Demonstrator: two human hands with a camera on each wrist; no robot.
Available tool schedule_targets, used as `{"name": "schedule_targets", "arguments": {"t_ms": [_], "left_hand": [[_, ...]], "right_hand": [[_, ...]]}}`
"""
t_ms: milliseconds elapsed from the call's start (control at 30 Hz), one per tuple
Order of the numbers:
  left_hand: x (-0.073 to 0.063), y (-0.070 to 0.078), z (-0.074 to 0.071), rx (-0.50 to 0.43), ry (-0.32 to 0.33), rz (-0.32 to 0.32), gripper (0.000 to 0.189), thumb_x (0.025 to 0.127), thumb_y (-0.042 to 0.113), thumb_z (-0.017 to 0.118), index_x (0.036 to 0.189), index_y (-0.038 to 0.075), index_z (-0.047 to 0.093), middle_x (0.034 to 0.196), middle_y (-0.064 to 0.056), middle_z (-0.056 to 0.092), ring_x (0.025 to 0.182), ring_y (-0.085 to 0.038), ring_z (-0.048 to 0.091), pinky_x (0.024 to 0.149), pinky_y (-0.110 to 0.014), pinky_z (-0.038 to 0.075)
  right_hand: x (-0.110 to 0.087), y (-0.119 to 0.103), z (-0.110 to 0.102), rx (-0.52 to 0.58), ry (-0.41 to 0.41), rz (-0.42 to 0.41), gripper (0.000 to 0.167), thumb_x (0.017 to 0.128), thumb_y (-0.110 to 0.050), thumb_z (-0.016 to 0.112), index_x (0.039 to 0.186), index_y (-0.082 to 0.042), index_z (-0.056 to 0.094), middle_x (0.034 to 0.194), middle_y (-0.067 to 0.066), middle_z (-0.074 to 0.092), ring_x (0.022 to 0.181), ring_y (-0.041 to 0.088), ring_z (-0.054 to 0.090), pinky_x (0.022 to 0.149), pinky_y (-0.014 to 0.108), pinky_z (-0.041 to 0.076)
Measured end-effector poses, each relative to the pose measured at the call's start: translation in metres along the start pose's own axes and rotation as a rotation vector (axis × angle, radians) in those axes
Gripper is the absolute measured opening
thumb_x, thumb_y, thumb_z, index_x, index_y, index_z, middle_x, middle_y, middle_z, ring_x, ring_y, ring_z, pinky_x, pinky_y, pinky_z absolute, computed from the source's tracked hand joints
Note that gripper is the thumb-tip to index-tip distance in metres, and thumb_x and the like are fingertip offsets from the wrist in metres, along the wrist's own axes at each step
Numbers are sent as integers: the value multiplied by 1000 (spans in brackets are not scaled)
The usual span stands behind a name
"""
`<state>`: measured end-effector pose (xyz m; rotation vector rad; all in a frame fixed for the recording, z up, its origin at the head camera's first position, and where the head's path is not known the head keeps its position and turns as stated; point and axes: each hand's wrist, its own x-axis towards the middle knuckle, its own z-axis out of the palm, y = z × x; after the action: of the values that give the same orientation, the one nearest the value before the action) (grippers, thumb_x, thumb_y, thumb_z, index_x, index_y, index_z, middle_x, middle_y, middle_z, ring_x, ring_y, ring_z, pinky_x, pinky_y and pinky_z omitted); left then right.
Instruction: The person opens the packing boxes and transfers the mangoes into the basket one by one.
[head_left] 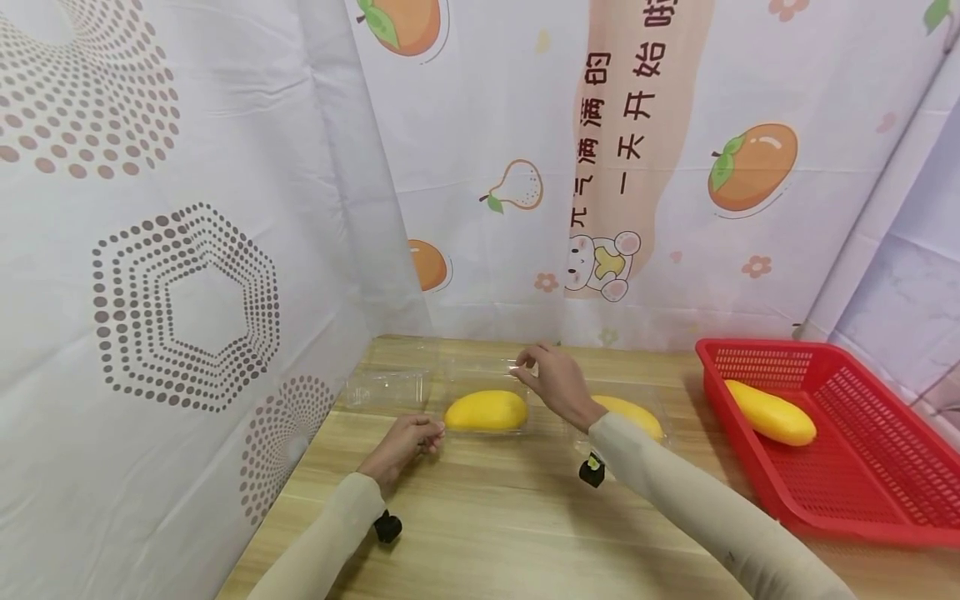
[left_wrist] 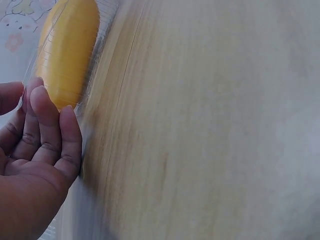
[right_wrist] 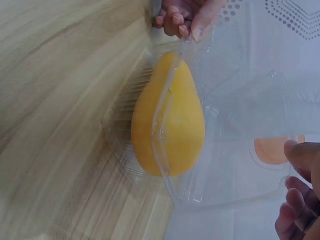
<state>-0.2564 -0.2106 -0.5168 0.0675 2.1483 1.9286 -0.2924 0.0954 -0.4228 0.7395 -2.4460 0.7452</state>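
A yellow mango (head_left: 486, 411) lies in a clear plastic clamshell box (right_wrist: 187, 200) at the middle of the table, its hinged lid (right_wrist: 240, 150) raised at the back. My left hand (head_left: 405, 446) pinches the near left corner of this box between thumb and fingers, just beyond the mango's narrow end. At the far right, my right hand (head_left: 558, 383) holds the edge of the raised lid, thumb on one side and fingers on the other. A second mango (head_left: 630, 415) sits in another clear box (head_left: 660, 400), partly hidden behind my right wrist.
Another clear plastic box (head_left: 386, 390) stands open at the table's back left. On the right, a red plastic basket (head_left: 757, 467) holds one mango (head_left: 772, 414). Printed curtains (head_left: 480, 108) close off the left and back of the wooden table (head_left: 480, 517).
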Motion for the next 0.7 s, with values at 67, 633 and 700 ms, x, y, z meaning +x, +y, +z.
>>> {"name": "schedule_targets", "arguments": {"t_ms": [67,633,700], "left_hand": [[0,-1,0,-1,-3,-4,28,100,17,66,105,-11,69,91,-14,68,76,-16,60,70,-27,54],[0,2,1,1,9,-3,29,101,16,64,107,-12,69,90,-13,68,76,-16,61,71,-27,54],[-1,2,2,-7,14,-9,28,101,14,65,107,-13,69,90,-13,68,76,-16,61,71,-27,54]], "right_hand": [[1,2,0,14,0,23,15,93,-23,80,97,-11,72,95,2,64,85,23,65,69,33,53],[25,20,-1,86,45,124,17,96,-20,74,106,-7,70,95,7,67,75,20,62,67,36,55],[25,22,1,97,43,144,18,96,-21,74,106,-7,70,96,7,68,76,20,62,68,36,55]]}}
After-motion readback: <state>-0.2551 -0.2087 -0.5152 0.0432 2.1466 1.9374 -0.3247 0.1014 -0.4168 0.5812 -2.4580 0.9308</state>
